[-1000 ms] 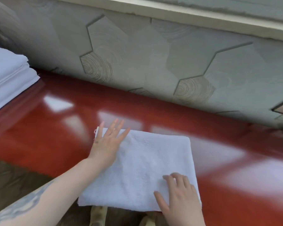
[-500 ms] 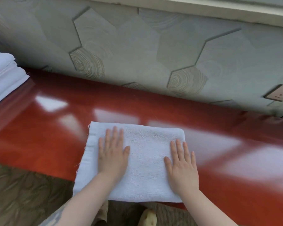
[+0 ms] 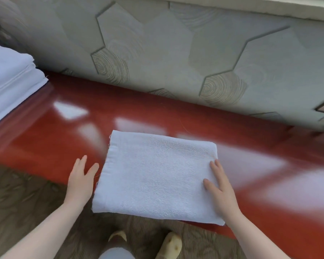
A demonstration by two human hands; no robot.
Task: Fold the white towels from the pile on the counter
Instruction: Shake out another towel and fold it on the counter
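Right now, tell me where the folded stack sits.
The folded stack sits at the head view's far left on the red counter, against the wall.

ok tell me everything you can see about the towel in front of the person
The white towel looks like terry cloth, folded into a flat, roughly rectangular pad with a hemmed left edge. It lies on the glossy red counter, its near edge overhanging the counter's front. The right hand rests on its right edge; the left hand lies just left of it.
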